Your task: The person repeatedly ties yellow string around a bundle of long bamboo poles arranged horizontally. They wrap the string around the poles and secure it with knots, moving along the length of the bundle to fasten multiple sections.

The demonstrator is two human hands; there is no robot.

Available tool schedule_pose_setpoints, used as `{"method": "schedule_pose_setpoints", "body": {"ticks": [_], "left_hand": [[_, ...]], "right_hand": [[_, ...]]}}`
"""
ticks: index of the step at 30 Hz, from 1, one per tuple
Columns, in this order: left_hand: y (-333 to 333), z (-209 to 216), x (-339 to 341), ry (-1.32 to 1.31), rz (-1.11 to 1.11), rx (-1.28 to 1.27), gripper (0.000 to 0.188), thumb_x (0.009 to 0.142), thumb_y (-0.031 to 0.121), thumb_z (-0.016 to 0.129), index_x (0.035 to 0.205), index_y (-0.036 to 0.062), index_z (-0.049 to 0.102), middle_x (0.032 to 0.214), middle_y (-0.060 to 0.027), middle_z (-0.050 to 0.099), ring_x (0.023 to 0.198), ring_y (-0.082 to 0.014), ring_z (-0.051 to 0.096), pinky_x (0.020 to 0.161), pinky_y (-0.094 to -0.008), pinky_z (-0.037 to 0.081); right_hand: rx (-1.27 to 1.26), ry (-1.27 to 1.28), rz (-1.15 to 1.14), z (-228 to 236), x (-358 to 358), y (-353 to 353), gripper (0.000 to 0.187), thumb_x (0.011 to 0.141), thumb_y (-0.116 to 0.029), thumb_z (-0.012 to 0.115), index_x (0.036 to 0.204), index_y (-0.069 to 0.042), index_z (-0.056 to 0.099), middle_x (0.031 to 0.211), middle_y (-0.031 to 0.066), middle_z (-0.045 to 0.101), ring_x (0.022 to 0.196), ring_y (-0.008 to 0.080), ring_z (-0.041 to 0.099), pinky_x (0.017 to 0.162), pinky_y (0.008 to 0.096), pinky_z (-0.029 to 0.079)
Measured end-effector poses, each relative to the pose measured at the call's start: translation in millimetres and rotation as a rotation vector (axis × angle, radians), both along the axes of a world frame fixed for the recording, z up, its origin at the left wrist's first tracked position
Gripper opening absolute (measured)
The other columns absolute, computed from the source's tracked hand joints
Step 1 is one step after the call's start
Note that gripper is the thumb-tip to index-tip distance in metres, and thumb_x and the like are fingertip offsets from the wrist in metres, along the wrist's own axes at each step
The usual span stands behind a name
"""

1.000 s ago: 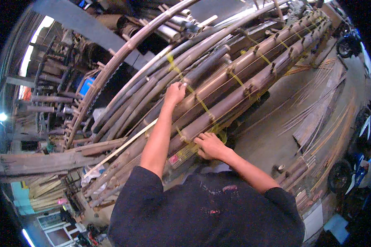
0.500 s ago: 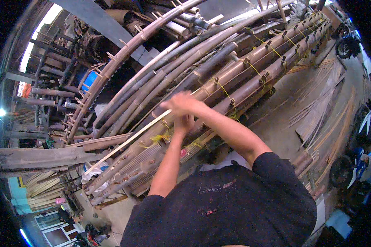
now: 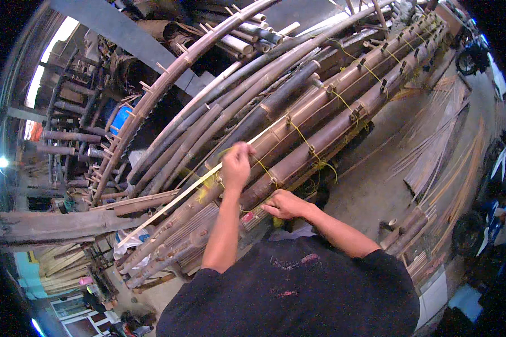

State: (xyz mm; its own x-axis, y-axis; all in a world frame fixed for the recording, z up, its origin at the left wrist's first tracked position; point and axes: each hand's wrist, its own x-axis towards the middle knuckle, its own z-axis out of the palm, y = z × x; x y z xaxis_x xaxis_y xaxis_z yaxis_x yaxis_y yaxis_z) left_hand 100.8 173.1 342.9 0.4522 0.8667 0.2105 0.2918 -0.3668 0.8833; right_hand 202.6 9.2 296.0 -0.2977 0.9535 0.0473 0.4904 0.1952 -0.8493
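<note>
I have one view only, a head-worn fisheye looking steeply down and forward from close above my arms. My forearms enter from the lower edge; bamboo poles [image 3: 320, 121] bend diagonally across the frame's middle.

Half a sec ago both hands met over the bamboo poles [image 3: 320, 121] — now they've split. Left hand [image 3: 236, 165] sits closed on the yellow cord [image 3: 263, 167], lifted above the poles beside the thin pale strip [image 3: 197, 188]. Right hand [image 3: 285, 204] has dropped back to the poles' near edge — about where it was 1 sec ago.
</note>
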Motion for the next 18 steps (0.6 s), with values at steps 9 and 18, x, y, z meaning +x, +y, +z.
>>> {"method": "schedule_pose_setpoints", "body": {"ticks": [9,18], "left_hand": [[110.8,-63.3,0.0,0.565,-0.118,0.035,0.036,0.094,0.034,0.047,0.094,0.0050,0.068,0.094,-0.0191,0.068,0.092,-0.0405,0.063,0.083,-0.0491,0.048],[-1.5,-34.8,-167.7,0.776,-0.190,-0.002,0.028,0.089,0.024,0.055,0.105,0.0014,0.061,0.102,-0.0235,0.065,0.099,-0.0437,0.060,0.087,-0.0511,0.047]], "right_hand": [[0.194,-0.512,-0.056,-12.5,-32.4,-8.8,0.026,0.076,-0.027,0.064,0.093,-0.007,0.064,0.092,0.0149,0.065,0.086,0.0320,0.061,0.084,0.0428,0.046],[-0.489,1.568,-0.950,-20.0,-138.3,4.6,0.024,0.096,-0.030,0.051,0.094,-0.007,0.059,0.089,0.0059,0.058,0.086,0.0166,0.055,0.073,0.0334,0.046]]}}
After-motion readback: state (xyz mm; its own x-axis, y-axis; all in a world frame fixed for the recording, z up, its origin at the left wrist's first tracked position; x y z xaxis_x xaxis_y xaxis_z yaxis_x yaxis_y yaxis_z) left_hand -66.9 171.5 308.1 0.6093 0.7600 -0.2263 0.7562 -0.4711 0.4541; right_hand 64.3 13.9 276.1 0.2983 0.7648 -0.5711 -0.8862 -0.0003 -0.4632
